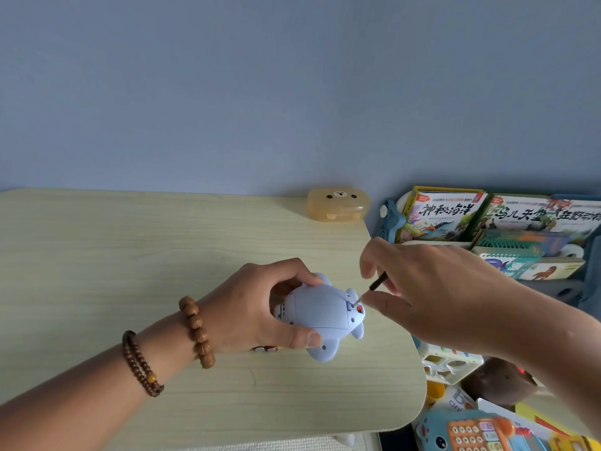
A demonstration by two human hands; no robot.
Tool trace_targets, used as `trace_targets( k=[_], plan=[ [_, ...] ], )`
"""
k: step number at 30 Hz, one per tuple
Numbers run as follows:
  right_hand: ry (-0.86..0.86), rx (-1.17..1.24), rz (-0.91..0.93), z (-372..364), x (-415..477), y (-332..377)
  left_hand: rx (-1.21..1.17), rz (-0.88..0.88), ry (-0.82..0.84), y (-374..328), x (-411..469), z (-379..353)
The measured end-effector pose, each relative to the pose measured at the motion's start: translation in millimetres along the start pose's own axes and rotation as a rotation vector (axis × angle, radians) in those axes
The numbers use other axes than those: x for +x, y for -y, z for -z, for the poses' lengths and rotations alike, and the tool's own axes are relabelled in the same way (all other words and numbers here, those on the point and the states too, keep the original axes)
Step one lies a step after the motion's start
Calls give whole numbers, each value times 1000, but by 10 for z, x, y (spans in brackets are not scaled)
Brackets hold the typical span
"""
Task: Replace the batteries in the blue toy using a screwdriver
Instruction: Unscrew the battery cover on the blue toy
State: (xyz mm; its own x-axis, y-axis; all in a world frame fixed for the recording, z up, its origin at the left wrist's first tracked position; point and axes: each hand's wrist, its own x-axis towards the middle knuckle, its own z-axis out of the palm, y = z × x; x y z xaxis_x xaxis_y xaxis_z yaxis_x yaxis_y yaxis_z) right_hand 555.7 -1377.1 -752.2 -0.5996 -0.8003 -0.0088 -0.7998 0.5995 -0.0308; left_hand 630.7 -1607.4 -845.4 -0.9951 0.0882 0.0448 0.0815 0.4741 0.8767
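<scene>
The blue toy (320, 315), a rounded animal shape, lies belly-up just above the pale wooden table (130, 255). My left hand (257, 307) grips it from the left, thumb on its near side and fingers curled over its far side. My right hand (432, 294) pinches a thin dark-handled screwdriver (374, 286). The metal tip of the tool sits at a small spot on the toy's right end, next to a red part. Something small and red-and-white (264, 348) peeks out on the table under my left hand.
A translucent orange box with a bear face (338, 205) stands at the table's far right corner. Right of the table are a rack of picture books (487, 219), a shape-sorter toy (450, 362) and a toy phone (474, 431) on the floor.
</scene>
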Motion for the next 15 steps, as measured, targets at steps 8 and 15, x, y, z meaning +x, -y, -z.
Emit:
trace_targets(
  k=[8,15],
  plan=[
    [-24,-193,76,-38,91,16,29,-22,-3,10,-1,-7],
    [23,-26,17,31,47,62,25,-27,-6,16,-3,1]
  ],
)
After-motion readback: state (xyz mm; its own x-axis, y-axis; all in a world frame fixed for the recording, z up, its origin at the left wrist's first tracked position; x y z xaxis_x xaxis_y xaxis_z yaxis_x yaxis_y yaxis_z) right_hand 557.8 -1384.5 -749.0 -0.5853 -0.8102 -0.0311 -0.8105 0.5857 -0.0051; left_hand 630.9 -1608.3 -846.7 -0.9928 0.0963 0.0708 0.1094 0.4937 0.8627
